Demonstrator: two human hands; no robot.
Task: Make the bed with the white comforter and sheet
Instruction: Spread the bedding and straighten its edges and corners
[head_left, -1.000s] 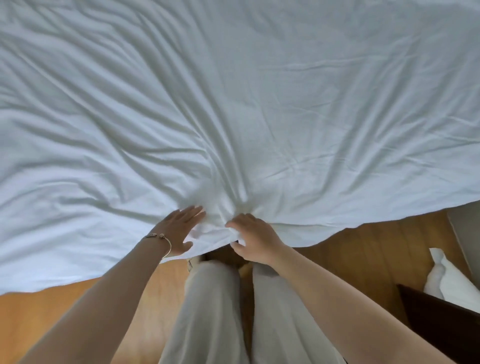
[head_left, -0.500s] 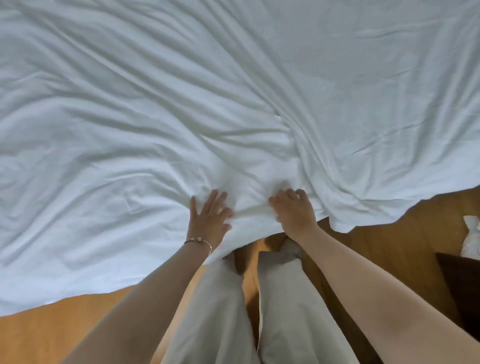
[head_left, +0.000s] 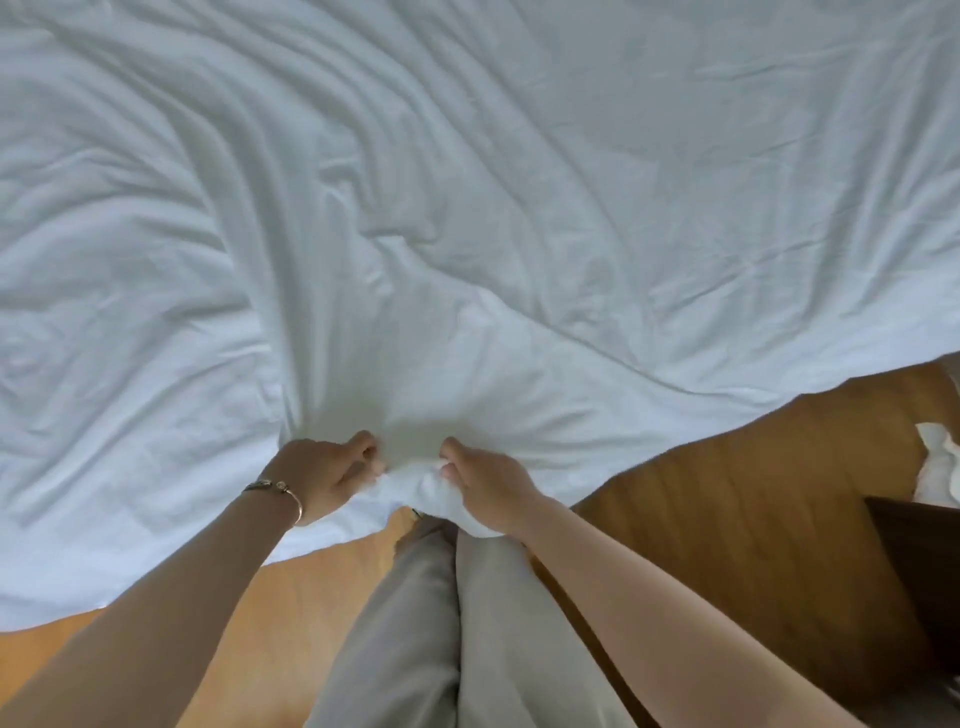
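Head view shows our left hand and right hand bunching the white comforter edge; we judge an uneven tug would skew it.

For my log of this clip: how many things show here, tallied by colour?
White: 2, the comforter gripped at its near edge by the left hand and right hand, and a crumpled white cloth at the right edge.
Dark brown: 1, a piece of furniture.
Metallic: 1, a bracelet.
Total: 4.
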